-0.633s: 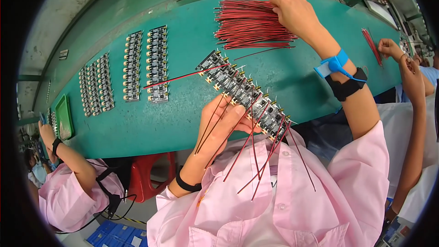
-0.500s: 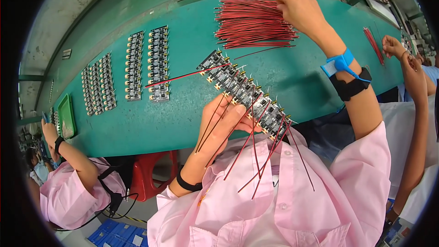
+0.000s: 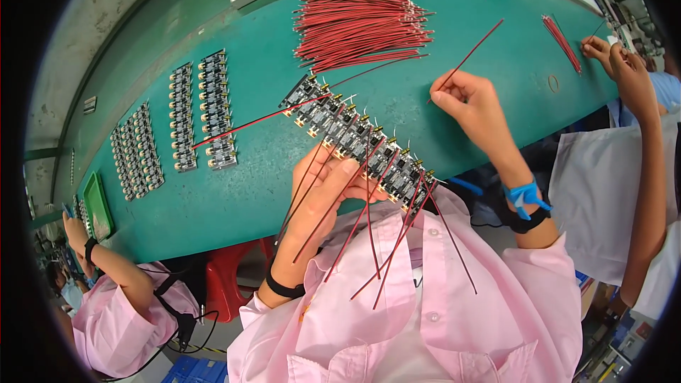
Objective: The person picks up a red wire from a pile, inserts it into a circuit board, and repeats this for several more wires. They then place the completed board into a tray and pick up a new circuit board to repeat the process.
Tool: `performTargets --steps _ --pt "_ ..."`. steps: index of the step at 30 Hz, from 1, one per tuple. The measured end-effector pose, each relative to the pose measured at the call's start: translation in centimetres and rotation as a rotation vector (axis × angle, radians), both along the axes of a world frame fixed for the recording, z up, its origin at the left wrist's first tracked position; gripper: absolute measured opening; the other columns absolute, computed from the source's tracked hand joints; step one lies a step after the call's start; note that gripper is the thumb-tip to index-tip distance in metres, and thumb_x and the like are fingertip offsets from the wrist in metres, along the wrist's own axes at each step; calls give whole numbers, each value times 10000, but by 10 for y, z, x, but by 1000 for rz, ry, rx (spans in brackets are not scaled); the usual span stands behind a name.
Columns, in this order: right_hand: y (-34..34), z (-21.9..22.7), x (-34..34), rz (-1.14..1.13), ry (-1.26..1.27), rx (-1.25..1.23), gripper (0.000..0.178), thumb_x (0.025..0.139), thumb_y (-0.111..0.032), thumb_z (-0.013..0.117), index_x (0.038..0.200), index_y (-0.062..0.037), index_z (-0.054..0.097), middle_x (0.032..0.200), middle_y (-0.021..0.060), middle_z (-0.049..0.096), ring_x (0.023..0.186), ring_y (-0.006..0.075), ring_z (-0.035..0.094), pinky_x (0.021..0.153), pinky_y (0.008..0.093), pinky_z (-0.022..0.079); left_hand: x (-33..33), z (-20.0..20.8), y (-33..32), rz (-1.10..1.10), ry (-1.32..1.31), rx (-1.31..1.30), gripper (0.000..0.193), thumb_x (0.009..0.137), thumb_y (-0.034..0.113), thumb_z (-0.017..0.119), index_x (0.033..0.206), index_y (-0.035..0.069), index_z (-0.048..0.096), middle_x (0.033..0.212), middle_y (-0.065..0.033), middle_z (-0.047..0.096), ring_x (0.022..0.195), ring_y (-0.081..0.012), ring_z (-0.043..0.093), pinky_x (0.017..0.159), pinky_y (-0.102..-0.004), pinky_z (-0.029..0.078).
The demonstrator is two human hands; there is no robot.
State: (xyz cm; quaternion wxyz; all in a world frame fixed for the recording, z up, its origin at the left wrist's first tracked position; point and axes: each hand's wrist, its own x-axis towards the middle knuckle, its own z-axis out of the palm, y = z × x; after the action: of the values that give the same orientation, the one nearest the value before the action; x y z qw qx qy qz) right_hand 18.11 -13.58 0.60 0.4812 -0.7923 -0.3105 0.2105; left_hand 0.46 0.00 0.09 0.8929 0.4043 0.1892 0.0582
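A long strip of black circuit boards [image 3: 362,143] slants in front of my chest, with my left hand [image 3: 323,188] closed on its near edge, thumb on top. Several red-and-black wires [image 3: 370,230] hang from the strip over my hand and shirt, and one juts out leftward over the table. To the right of the strip my right hand [image 3: 468,99] pinches a single red-and-black wire [image 3: 472,53] near its lower end, the rest pointing up and right. Beyond the strip lies a thick pile of the same wires [image 3: 362,25].
More board strips [image 3: 216,110] lie in rows on the green table [image 3: 269,206]. A green tray [image 3: 96,202] sits at the far left. Co-workers' hands show at left [image 3: 76,234] and right [image 3: 617,64], the latter near a small wire bundle [image 3: 562,44]. A red stool [image 3: 227,284] stands below.
My right hand has come away from the wire pile, down toward the strip, with one wire in its fingers. My left hand still holds the strip. The whole view has shifted slightly.
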Motion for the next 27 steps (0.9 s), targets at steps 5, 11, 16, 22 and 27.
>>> performTargets --steps 5,11,16,22,27 --pt "2 -8 -12 -74 -256 25 47 671 -16 543 705 12 526 616 -1 461 494 49 365 458 178 295 -1 -2 1 7 28 9 212 782 58 434 964 -47 405 735 -169 545 605 -243 582 537 -280 492" --pt "5 -7 -14 -47 -319 19 61 659 -1 545 718 12 548 619 2 460 477 51 340 431 192 277 -2 -2 1 40 23 -6 226 776 61 450 961 -57 398 721 -159 541 594 -242 579 527 -279 491" --pt "4 -7 -16 -43 -339 17 77 650 8 556 726 7 567 609 9 470 469 52 340 421 194 270 -3 -5 3 33 -9 -15 232 778 70 454 965 -56 401 735 -153 542 589 -239 577 525 -276 489" --pt "0 -9 -16 -36 -384 26 80 645 11 575 726 5 573 601 25 495 479 65 391 431 200 300 -1 -2 2 22 -19 -2 234 781 75 454 972 -54 411 747 -144 544 600 -225 576 530 -261 485" --pt "-1 -15 -15 -58 -454 47 62 652 10 573 713 7 560 609 43 504 495 97 436 442 218 332 0 -3 1 4 -19 -6 235 780 77 455 971 -53 414 748 -141 544 608 -221 576 533 -258 485"
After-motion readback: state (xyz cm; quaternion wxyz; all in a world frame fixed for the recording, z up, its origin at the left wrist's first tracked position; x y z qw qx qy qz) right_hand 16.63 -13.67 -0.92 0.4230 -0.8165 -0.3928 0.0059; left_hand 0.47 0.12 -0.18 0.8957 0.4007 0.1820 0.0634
